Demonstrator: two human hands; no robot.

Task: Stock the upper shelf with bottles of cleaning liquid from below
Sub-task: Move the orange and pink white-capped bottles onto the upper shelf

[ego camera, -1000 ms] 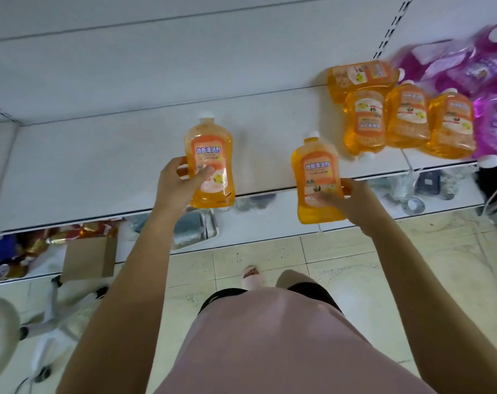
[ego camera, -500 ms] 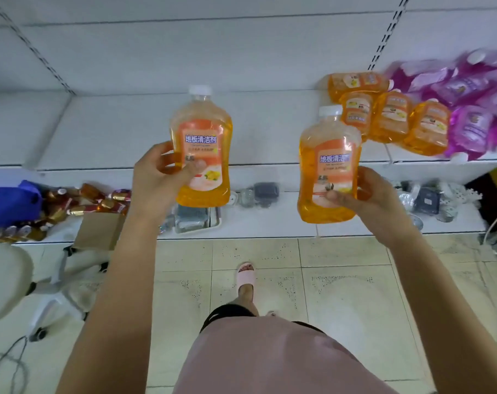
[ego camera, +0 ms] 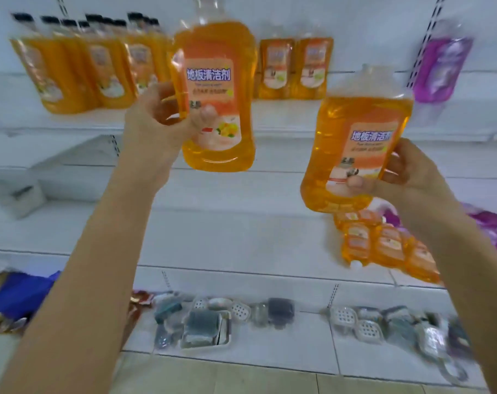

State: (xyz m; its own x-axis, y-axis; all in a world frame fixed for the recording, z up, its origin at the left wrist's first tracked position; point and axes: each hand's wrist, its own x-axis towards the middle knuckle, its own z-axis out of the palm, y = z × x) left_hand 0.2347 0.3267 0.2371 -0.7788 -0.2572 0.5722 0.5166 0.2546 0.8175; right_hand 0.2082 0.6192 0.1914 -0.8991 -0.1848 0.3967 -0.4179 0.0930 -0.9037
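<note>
Two bottles up, not placed yet: left hand grips the left bottle, right hand grips the right bottle, both before the upper shelf w/ shelved bottles. Lower bottles wait, so approx. halfway.

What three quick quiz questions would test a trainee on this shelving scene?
1. True or false: the left hand and the right hand each hold a clear plastic bottle of orange cleaning liquid.
2. Which is higher in view? A: the left hand's bottle; B: the right hand's bottle.
3. Fill in: the blurred plastic bottle at the right end of the upper white shelf is ___.
Key: 1 true; 2 A; 3 purple.
</note>
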